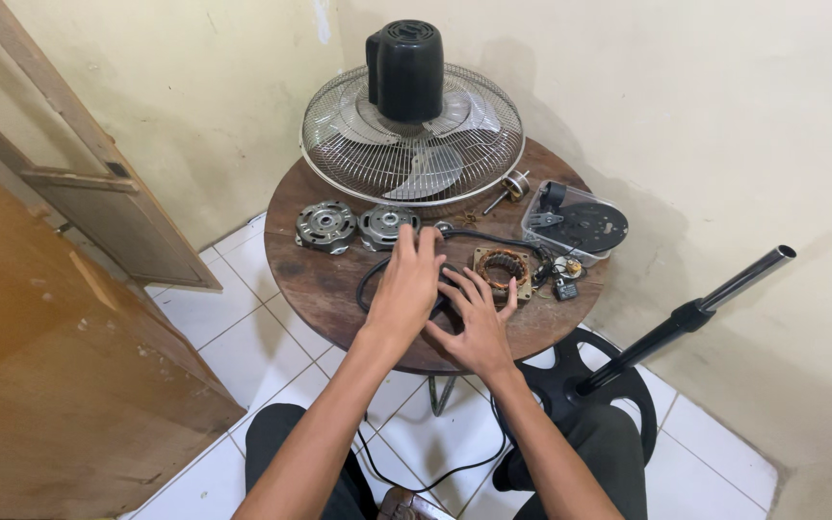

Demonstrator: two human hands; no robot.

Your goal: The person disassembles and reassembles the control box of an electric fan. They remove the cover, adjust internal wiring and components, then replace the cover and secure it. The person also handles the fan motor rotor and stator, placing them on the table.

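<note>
My left hand (406, 284) lies flat, fingers together, on a black cable (370, 277) looped on the round wooden table (315, 279). Just right of it my right hand (479, 318) rests with fingers spread, its fingertips next to a copper-wound stator (503, 270). Neither hand grips anything that I can see. Beyond the left hand's fingertips sit two grey metal motor end covers (325, 226) (387, 226).
A wire fan guard with blades (412, 144) and a black motor housing (404, 69) stand at the table's back. A clear container with black parts (575, 223) and a rotor shaft (507, 188) lie right. A black fan stand pole (695, 310) leans beside the table.
</note>
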